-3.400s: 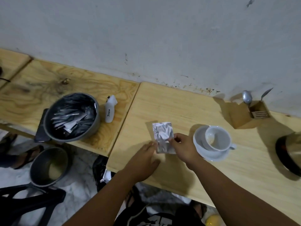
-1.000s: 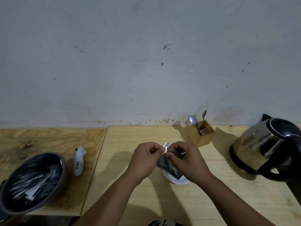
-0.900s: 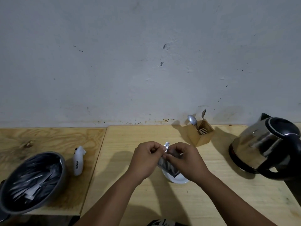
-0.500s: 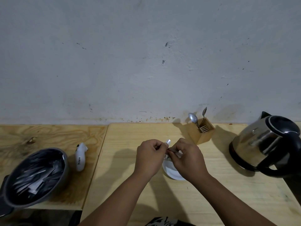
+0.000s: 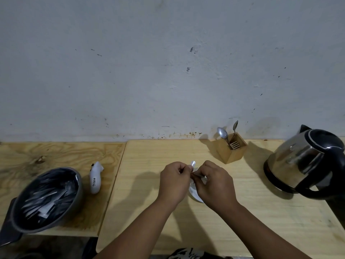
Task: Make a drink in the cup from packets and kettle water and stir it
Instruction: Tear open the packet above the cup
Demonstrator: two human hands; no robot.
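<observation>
My left hand [image 5: 174, 181] and my right hand [image 5: 214, 184] pinch the top edge of a silver foil packet [image 5: 193, 164] between thumbs and forefingers, close together over the middle of the table. Most of the packet is hidden by my fingers. Just below my hands a sliver of the white saucer [image 5: 195, 193] shows; the cup on it is hidden behind my right hand. A steel kettle [image 5: 302, 161] with a black handle and lid stands at the right. Two spoons [image 5: 223, 133] and a fork stick out of a wooden holder [image 5: 232, 150] by the wall.
A grey bowl [image 5: 46, 199] full of several silver packets sits on the left board, near its front edge. A small white labelled object [image 5: 95, 177] lies next to it. A seam runs between the two wooden tabletops [image 5: 261, 212]. The wall stands close behind.
Since 3.4 s ago the packet went from flat on the table to lifted over the cup. In the last second my hands closed tighter on its top edge, hiding more of it.
</observation>
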